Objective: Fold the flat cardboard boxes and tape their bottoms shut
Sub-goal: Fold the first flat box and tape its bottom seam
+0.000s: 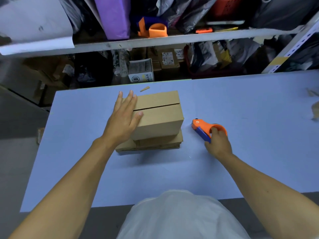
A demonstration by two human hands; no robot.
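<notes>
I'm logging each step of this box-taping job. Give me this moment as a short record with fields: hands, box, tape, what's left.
left hand: left hand lies flat, fingers straight, on the folded box
right hand: right hand curled round the orange tape dispenser on the blue table
box: flaps closed, seam showing, no tape visible; sits on the stack of flat boxes
left to do: tape the seam

Left hand [123, 118] flat, fingers straight; right hand [218, 144] fingers curled, gripping.
</notes>
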